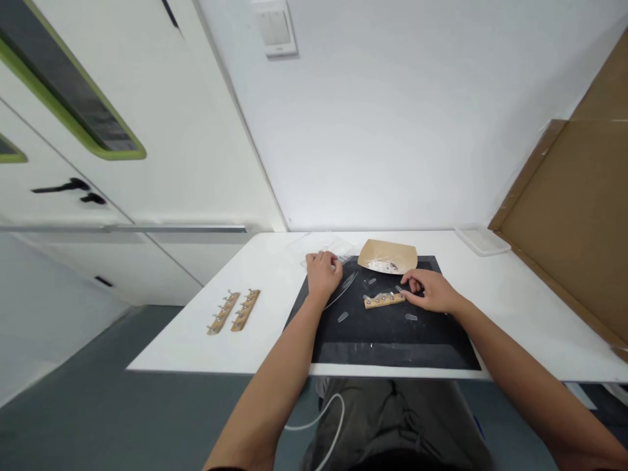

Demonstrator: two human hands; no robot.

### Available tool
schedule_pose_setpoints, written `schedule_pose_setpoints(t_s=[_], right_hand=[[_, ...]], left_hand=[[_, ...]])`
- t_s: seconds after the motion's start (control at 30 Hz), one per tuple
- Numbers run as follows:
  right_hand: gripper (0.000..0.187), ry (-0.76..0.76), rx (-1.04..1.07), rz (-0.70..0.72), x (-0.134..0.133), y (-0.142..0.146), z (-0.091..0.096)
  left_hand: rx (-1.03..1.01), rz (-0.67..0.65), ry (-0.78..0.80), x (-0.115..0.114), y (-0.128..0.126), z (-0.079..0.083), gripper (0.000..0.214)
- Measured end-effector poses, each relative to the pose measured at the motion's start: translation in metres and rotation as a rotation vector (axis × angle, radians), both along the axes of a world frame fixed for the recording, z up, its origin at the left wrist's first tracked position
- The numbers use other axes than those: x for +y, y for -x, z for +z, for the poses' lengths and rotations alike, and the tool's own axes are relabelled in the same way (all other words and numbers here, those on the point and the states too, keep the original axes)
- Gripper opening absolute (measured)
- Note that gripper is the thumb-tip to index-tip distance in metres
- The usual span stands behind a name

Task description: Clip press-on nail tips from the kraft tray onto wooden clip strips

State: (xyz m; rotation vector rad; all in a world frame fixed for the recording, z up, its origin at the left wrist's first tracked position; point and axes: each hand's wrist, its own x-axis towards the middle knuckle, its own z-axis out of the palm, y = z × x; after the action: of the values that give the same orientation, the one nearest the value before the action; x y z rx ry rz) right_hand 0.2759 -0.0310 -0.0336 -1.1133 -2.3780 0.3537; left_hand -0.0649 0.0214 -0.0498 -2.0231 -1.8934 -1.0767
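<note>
My right hand (430, 292) is closed in a pinch, with a small clear nail tip (399, 288) at its fingertips. Just left of it, a short wooden strip (377, 302) bearing a row of small metal posts lies on the black mat (363, 337). My left hand (324, 275) has its fingers curled at the mat's far left edge, close to a clear plastic bag (338, 246); what its fingers hold, if anything, is hidden. Loose clear nail tips lie on the mat, one (343, 316) toward the left and another (411, 317) near the right wrist.
Two more wooden strips with metal posts (223, 314) (246, 310) lie on the white table (196, 350) at left. A brown paper tray (392, 250) with whitish pieces stands behind the mat. A shallow clear tray (483, 242) and cardboard (574, 229) are at right.
</note>
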Motion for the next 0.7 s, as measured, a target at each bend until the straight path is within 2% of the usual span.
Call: schedule_pose_setpoints(t_s=[0.1, 0.2, 0.33, 0.47, 0.5, 0.6, 0.7], right_hand=[[0.031, -0.102, 0.0, -0.045, -0.001, -0.006, 0.007], [0.027, -0.216, 0.022, -0.174, -0.001, -0.012, 0.011], [0.033, -0.366, 0.119, -0.472, 0.003, -0.021, 0.011], [0.047, -0.576, 0.233, -0.918, 0.014, -0.043, 0.004], [0.049, -0.607, 0.234, -0.994, 0.018, -0.051, 0.001], [0.047, -0.558, 0.231, -1.124, 0.029, -0.078, -0.01], [0.035, -0.489, 0.244, -1.16, 0.035, -0.102, -0.021]], left_hand=[[-0.008, 0.002, -0.014, 0.0, 0.0, 0.002, 0.008], [-0.014, 0.005, -0.029, -0.001, -0.001, 0.003, 0.007], [-0.031, 0.028, -0.039, -0.002, -0.002, 0.003, 0.009], [-0.071, 0.103, -0.049, -0.002, -0.002, 0.002, 0.019], [-0.083, 0.126, -0.053, -0.001, -0.002, 0.002, 0.022], [-0.114, 0.187, -0.06, 0.0, 0.0, 0.001, 0.028], [-0.128, 0.21, -0.054, 0.001, 0.001, 0.0, 0.029]])
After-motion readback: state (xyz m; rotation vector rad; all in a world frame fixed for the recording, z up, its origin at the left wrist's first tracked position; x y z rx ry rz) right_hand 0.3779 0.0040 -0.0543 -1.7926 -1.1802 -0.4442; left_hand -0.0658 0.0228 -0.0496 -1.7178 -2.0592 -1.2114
